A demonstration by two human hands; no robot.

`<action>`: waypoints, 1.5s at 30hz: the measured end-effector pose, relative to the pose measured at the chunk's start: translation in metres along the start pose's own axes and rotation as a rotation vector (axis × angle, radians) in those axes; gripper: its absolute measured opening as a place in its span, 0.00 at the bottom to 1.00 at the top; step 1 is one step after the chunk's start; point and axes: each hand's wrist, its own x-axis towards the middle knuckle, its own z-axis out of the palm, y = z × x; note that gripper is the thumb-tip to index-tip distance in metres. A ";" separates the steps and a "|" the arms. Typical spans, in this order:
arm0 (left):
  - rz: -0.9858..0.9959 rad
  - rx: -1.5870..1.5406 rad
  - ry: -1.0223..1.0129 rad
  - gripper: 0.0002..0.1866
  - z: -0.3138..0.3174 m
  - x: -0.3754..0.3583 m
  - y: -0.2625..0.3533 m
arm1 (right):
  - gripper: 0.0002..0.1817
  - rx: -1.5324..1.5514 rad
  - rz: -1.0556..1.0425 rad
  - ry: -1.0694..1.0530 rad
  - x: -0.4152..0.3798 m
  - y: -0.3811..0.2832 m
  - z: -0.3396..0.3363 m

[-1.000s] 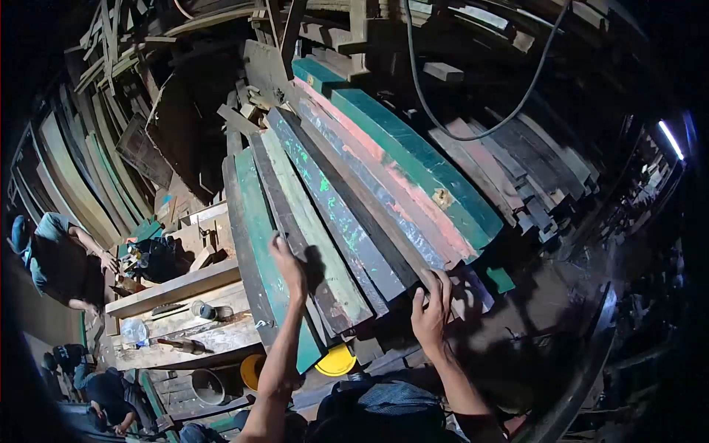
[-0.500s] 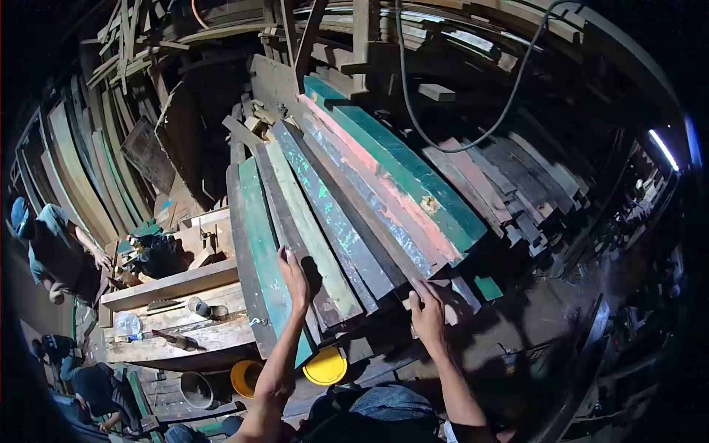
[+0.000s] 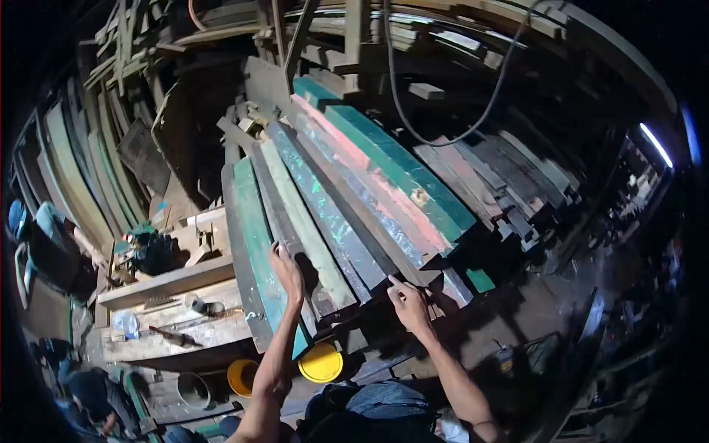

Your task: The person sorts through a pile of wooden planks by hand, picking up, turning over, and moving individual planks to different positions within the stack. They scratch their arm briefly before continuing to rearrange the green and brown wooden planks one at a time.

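My left hand is over the planks, beside a green-painted plank and a cream plank. Its fingers are bent together, with a small pale spot at the tips that I cannot identify. My right hand is at the near ends of the row, by a dark plank flecked with bright green. Its forefinger points toward that end, the thumb stands apart below, and nothing shows between them. Farther right lie a pink-edged plank and a thick dark green beam.
A workbench at left holds a brush and a cup. Below are a yellow lid, a yellow bucket and a grey bucket. A person stands at far left. A cable loop hangs above.
My right hand has shifted left along the plank ends to the green-flecked plank. My left hand stays over nearly the same place, slightly farther along the planks. The view has turned a little.
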 end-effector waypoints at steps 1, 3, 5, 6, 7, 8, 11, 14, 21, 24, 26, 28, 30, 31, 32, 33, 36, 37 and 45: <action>0.037 -0.015 0.004 0.28 -0.003 -0.004 0.002 | 0.19 0.145 -0.031 0.005 -0.007 0.009 -0.002; 0.064 -0.053 -0.060 0.24 -0.015 -0.020 0.033 | 0.19 0.218 0.105 -0.054 -0.032 0.022 -0.011; 0.108 -0.082 -0.124 0.23 -0.030 -0.045 0.077 | 0.19 0.306 0.281 -0.178 -0.070 0.042 -0.019; 0.184 -0.068 -0.151 0.22 -0.032 -0.055 0.083 | 0.19 0.318 0.325 -0.173 -0.090 0.054 -0.021; 0.218 -0.084 -0.187 0.21 -0.033 -0.067 0.088 | 0.19 0.377 0.396 -0.174 -0.112 0.069 -0.022; 0.247 -0.099 -0.220 0.21 -0.033 -0.081 0.092 | 0.19 0.439 0.466 -0.179 -0.135 0.086 -0.023; 0.344 -0.203 -0.391 0.17 -0.028 -0.131 0.102 | 0.19 0.399 0.658 -0.124 -0.207 0.123 -0.035; 0.416 -0.282 -0.584 0.13 -0.020 -0.189 0.101 | 0.20 0.158 0.728 -0.127 -0.261 0.135 -0.061; 0.229 -0.157 -1.032 0.12 0.020 -0.283 0.105 | 0.18 -0.093 0.728 -0.174 -0.360 0.209 -0.076; 0.243 -0.039 -1.225 0.11 0.048 -0.306 0.099 | 0.14 0.140 0.782 0.047 -0.376 0.221 -0.090; 0.320 0.156 -1.340 0.11 0.069 -0.323 0.087 | 0.15 0.018 0.856 -0.036 -0.408 0.266 -0.087; 0.471 0.301 -1.468 0.12 0.093 -0.339 0.070 | 0.17 -0.108 0.795 0.020 -0.436 0.297 -0.087; 0.843 0.153 -1.381 0.15 0.105 -0.353 0.019 | 0.19 -0.108 0.978 0.013 -0.449 0.313 -0.104; 0.732 0.409 -1.570 0.16 0.111 -0.362 0.023 | 0.23 0.029 0.986 0.032 -0.450 0.313 -0.120; 0.607 0.669 -1.741 0.18 0.122 -0.374 0.034 | 0.25 0.066 1.076 -0.025 -0.460 0.326 -0.127; 0.450 0.583 -1.837 0.23 0.131 -0.383 0.055 | 0.25 0.066 1.192 0.004 -0.463 0.333 -0.134; 0.536 0.585 -1.856 0.28 0.136 -0.404 0.033 | 0.24 0.142 1.084 0.123 -0.466 0.335 -0.162; 0.535 0.592 -1.862 0.28 0.138 -0.408 0.034 | 0.23 0.129 1.146 0.063 -0.460 0.332 -0.174; 0.455 0.612 -1.820 0.25 0.146 -0.414 0.035 | 0.21 0.195 1.150 -0.054 -0.441 0.359 -0.166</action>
